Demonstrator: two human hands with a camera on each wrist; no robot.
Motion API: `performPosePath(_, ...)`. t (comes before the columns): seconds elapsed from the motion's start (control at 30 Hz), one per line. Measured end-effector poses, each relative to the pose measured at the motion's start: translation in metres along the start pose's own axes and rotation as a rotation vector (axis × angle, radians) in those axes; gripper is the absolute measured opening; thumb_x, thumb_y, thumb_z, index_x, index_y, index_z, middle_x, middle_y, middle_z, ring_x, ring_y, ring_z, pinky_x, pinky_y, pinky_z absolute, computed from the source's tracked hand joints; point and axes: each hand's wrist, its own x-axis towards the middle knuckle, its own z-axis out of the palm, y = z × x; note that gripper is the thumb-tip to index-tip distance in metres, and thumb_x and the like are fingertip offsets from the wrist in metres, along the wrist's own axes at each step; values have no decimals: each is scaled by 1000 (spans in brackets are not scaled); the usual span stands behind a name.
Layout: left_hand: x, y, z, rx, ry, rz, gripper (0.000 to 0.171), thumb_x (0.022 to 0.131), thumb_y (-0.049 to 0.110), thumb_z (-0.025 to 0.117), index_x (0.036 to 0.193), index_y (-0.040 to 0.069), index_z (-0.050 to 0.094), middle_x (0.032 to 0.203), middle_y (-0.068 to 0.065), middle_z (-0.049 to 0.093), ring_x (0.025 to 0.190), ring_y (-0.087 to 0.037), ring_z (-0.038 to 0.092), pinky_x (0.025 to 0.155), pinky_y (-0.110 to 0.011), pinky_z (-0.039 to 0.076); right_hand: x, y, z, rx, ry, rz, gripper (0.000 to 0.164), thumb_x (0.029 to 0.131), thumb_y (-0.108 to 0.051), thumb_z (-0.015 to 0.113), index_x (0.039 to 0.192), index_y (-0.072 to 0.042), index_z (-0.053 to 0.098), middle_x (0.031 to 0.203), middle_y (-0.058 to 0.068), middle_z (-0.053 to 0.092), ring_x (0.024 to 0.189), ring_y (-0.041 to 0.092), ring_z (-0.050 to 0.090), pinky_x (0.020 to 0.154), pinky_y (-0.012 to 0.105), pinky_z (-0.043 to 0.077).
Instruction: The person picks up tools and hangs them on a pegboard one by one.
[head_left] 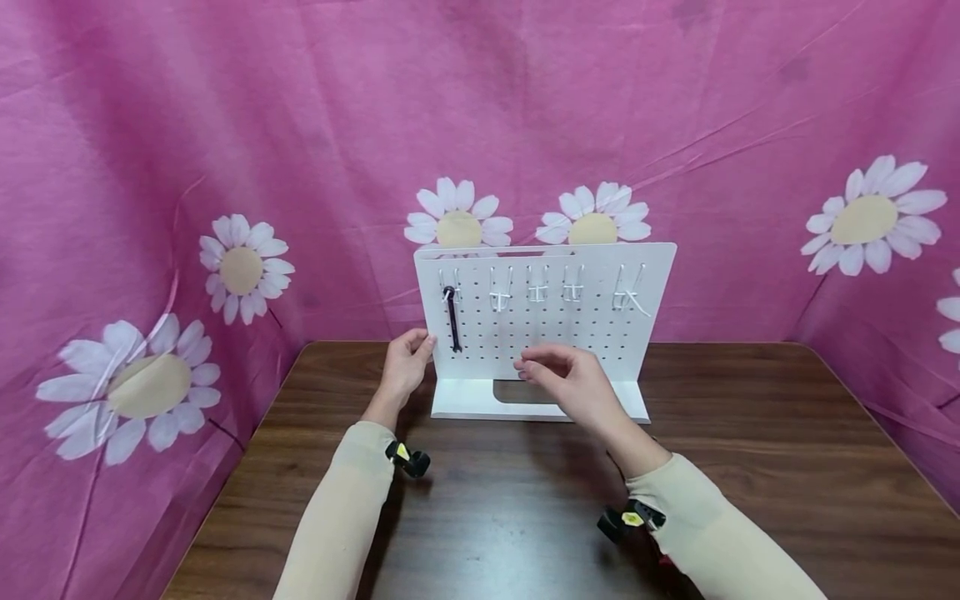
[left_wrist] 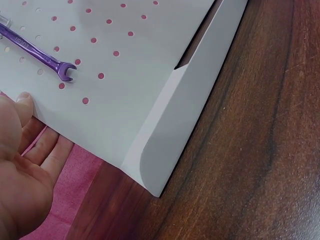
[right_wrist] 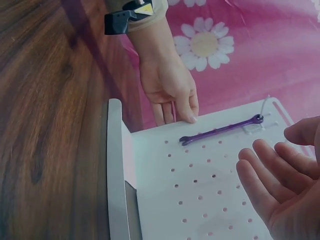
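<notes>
A white pegboard (head_left: 468, 258) stands upright on its base on the table. My left hand (head_left: 405, 367) grips its left edge, thumb on the front and fingers behind, as the left wrist view shows. From the leftmost hook hangs a purple combination wrench (right_wrist: 222, 130), its open end (left_wrist: 65, 71) pointing down. In front of the board's lower middle is my right hand (head_left: 577, 383), its fingers loosely bent and holding nothing. The right wrist view shows this hand (right_wrist: 285, 175) apart from the board.
Several white wire hooks (head_left: 537, 287) line the board's upper part, and the rightmost hook (head_left: 626, 296) looks askew. The brown wooden table (head_left: 750, 450) extends on both sides. Behind it hangs a pink cloth (head_left: 360, 125) with daisies.
</notes>
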Motion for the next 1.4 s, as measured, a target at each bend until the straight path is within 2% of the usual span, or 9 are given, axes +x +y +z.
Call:
performPosePath(0.2, 0, 0, 0, 1, 6, 0, 23, 111, 10, 61, 125, -6, 69, 125, -29, 73, 113, -31, 72, 112, -55, 59, -11, 6, -14, 9, -8, -12, 25, 106, -10, 68, 126, 5, 73, 118, 22, 80, 96, -1, 75, 91, 15, 61)
performPosePath(0.33, 0, 0, 0, 8, 13, -1, 23, 111, 11, 61, 125, -6, 70, 125, -28, 73, 112, -28, 71, 111, -52, 60, -18, 11, -21, 25, -3, -2, 26, 106, -8, 67, 127, 7, 72, 118, 24, 80, 95, -1, 76, 92, 18, 64)
performPosePath(0.53, 1, 0, 0, 5, 10, -6, 25, 111, 11, 61, 127, -6, 69, 128, -29, 72, 116, -32, 70, 112, -51, 60, -29, 18, -30, 17, 4, 9, 24, 106, -5, 66, 125, 9, 71, 118, 29, 78, 94, 0, 77, 88, 20, 66)
performPosePath(0.77, 0, 0, 0, 20, 2, -17, 26, 111, 13, 60, 128, -6, 69, 129, -29, 72, 117, -34, 71, 111, -50, 60, -45, 21, -42, -3, 4, 10, 24, 107, -7, 67, 125, 9, 71, 116, 26, 80, 97, 7, 79, 87, 22, 67)
performPosePath(1.0, -1, 2, -1, 40, 11, -15, 26, 112, 14, 60, 129, -5, 69, 129, -29, 72, 118, -36, 72, 110, -49, 61, -55, 22, -50, -26, 13, 29, 24, 106, -8, 68, 124, 7, 72, 117, 25, 80, 96, 4, 78, 86, 19, 66)
performPosePath(1.27, -1, 2, 0, 23, 9, 0, 26, 111, 12, 61, 127, -7, 69, 125, -30, 73, 113, -34, 72, 109, -49, 62, -67, 26, -56, 7, 24, 17, 24, 106, -3, 65, 122, 14, 69, 114, 30, 78, 95, 5, 78, 86, 20, 66)
performPosePath(1.4, -1, 2, 0, 51, 8, -4, 27, 112, 13, 60, 129, -5, 69, 124, -28, 73, 115, -36, 73, 108, -48, 62, -75, 30, -61, 2, 22, 24, 25, 106, -4, 65, 123, 15, 69, 111, 27, 80, 95, 4, 78, 85, 20, 66)
